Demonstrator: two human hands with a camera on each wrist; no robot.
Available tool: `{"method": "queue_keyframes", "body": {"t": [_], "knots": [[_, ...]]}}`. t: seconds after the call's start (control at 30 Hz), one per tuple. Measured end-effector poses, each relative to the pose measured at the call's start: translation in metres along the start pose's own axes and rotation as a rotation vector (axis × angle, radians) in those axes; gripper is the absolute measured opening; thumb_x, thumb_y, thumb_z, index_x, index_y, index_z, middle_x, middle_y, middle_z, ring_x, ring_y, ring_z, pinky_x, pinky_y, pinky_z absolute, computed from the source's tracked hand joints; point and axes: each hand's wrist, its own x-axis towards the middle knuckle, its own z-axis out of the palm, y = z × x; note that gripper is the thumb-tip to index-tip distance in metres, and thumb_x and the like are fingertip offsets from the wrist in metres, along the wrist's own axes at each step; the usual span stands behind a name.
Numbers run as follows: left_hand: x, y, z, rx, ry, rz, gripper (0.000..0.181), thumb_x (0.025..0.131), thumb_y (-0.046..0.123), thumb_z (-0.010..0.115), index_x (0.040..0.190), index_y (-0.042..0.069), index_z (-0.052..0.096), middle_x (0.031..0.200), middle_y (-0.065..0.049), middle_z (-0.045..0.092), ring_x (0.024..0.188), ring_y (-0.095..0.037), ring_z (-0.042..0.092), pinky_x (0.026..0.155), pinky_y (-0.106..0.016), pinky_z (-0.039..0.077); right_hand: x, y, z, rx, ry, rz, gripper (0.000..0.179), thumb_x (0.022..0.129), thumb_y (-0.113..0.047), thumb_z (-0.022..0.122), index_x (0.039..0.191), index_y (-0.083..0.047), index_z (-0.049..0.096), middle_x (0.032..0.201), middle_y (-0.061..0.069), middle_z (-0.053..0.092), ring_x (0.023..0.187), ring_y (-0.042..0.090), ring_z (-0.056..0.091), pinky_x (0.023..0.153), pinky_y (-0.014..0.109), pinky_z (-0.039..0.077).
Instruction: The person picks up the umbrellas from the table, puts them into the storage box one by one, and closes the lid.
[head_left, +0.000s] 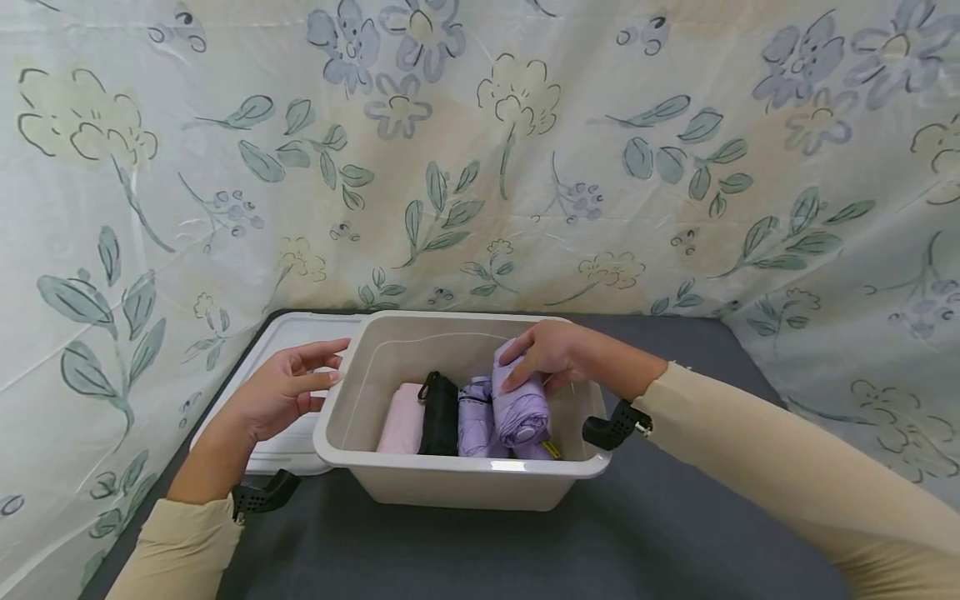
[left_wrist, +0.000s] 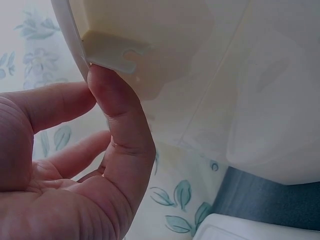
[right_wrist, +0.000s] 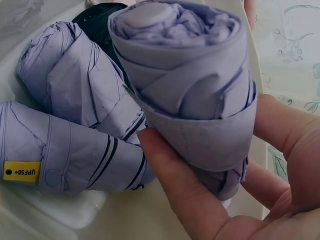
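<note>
My right hand (head_left: 551, 354) grips a rolled lilac folding umbrella (head_left: 520, 408) over the right half of a beige plastic bin (head_left: 480, 492). In the right wrist view, thumb and fingers go round this umbrella's sides. Two more lilac umbrellas lie beneath it in the bin: one rolled umbrella (right_wrist: 75, 75) and one umbrella with a yellow UPF50+ tag (right_wrist: 75, 150). To their left are a black folding umbrella (head_left: 439, 417) with a wrist loop and a smooth pink cylinder (head_left: 402, 421). My left hand (head_left: 285, 392) pinches the bin's left rim between thumb and finger.
A white lid (head_left: 292, 446) lies flat behind and left of the bin, partly under my left hand. The dark grey tabletop (head_left: 450, 550) extends in front and to the right. Floral sheeting (head_left: 480, 167) hangs behind the table and along both sides.
</note>
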Motion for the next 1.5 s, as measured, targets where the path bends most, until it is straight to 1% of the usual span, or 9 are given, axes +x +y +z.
{"method": "queue_keyframes", "body": {"t": [0.1, 0.2, 0.33, 0.5, 0.8, 1.03, 1.4, 1.5], "knots": [[0.000, -0.001, 0.000, 0.005, 0.007, -0.003, 0.053, 0.101, 0.005, 0.061, 0.151, 0.004, 0.046, 0.112, 0.001, 0.065, 0.096, -0.011, 0.071, 0.082, -0.035, 0.063, 0.003, 0.001, 0.001, 0.007, -0.004, 0.003, 0.047, 0.079, -0.008, 0.088, 0.123, -0.010, 0.074, 0.131, 0.018, 0.064, 0.100, 0.031, 0.070, 0.080, 0.040, 0.064], [0.000, -0.001, 0.000, 0.005, 0.001, 0.002, 0.053, 0.101, 0.005, 0.061, 0.152, 0.004, 0.046, 0.112, 0.002, 0.065, 0.096, -0.011, 0.071, 0.082, -0.034, 0.063, 0.004, 0.001, 0.002, 0.017, -0.016, 0.006, 0.047, 0.079, -0.007, 0.088, 0.124, -0.008, 0.073, 0.130, 0.019, 0.064, 0.099, 0.031, 0.071, 0.080, 0.041, 0.064], [0.001, 0.000, 0.000, 0.003, -0.007, 0.009, 0.052, 0.101, 0.005, 0.061, 0.151, 0.004, 0.047, 0.112, 0.002, 0.065, 0.096, -0.011, 0.071, 0.082, -0.034, 0.063, 0.005, 0.002, 0.002, -0.003, -0.024, 0.010, 0.047, 0.080, -0.004, 0.086, 0.125, -0.007, 0.072, 0.131, 0.019, 0.064, 0.098, 0.031, 0.070, 0.081, 0.042, 0.064], [0.002, 0.000, -0.001, 0.009, 0.002, 0.001, 0.053, 0.101, 0.005, 0.061, 0.152, 0.004, 0.046, 0.113, 0.002, 0.065, 0.097, -0.011, 0.071, 0.083, -0.035, 0.063, 0.005, 0.004, 0.002, -0.020, -0.025, 0.009, 0.048, 0.080, -0.003, 0.086, 0.125, -0.006, 0.071, 0.130, 0.019, 0.064, 0.098, 0.030, 0.069, 0.081, 0.041, 0.064], [0.002, 0.000, -0.001, 0.007, 0.001, -0.003, 0.053, 0.101, 0.005, 0.061, 0.152, 0.004, 0.046, 0.113, 0.001, 0.065, 0.097, -0.011, 0.071, 0.083, -0.035, 0.063, 0.010, 0.005, 0.004, -0.031, -0.027, 0.011, 0.045, 0.079, -0.002, 0.086, 0.122, -0.005, 0.072, 0.124, 0.019, 0.067, 0.094, 0.030, 0.071, 0.078, 0.041, 0.064], [0.001, 0.000, -0.002, 0.014, -0.001, 0.000, 0.054, 0.101, 0.006, 0.061, 0.153, 0.003, 0.044, 0.113, 0.001, 0.065, 0.097, -0.011, 0.071, 0.083, -0.034, 0.063, 0.011, 0.006, 0.006, -0.072, -0.045, 0.022, 0.046, 0.081, 0.000, 0.084, 0.125, -0.003, 0.069, 0.124, 0.020, 0.066, 0.095, 0.028, 0.071, 0.078, 0.041, 0.064], [0.001, -0.002, -0.001, 0.019, -0.003, -0.003, 0.056, 0.101, 0.005, 0.060, 0.154, 0.002, 0.042, 0.113, 0.001, 0.065, 0.097, -0.011, 0.070, 0.083, -0.035, 0.063, 0.012, 0.009, 0.011, -0.083, -0.071, 0.033, 0.048, 0.082, 0.006, 0.081, 0.127, 0.000, 0.066, 0.123, 0.020, 0.066, 0.096, 0.030, 0.072, 0.079, 0.045, 0.064], [0.001, -0.002, -0.001, 0.021, -0.001, -0.002, 0.055, 0.102, 0.005, 0.060, 0.154, 0.001, 0.042, 0.113, 0.001, 0.065, 0.097, -0.011, 0.070, 0.083, -0.035, 0.063, 0.013, 0.009, 0.011, -0.101, -0.077, 0.037, 0.048, 0.082, 0.006, 0.080, 0.128, 0.000, 0.066, 0.122, 0.019, 0.066, 0.098, 0.030, 0.071, 0.080, 0.045, 0.064]]}}
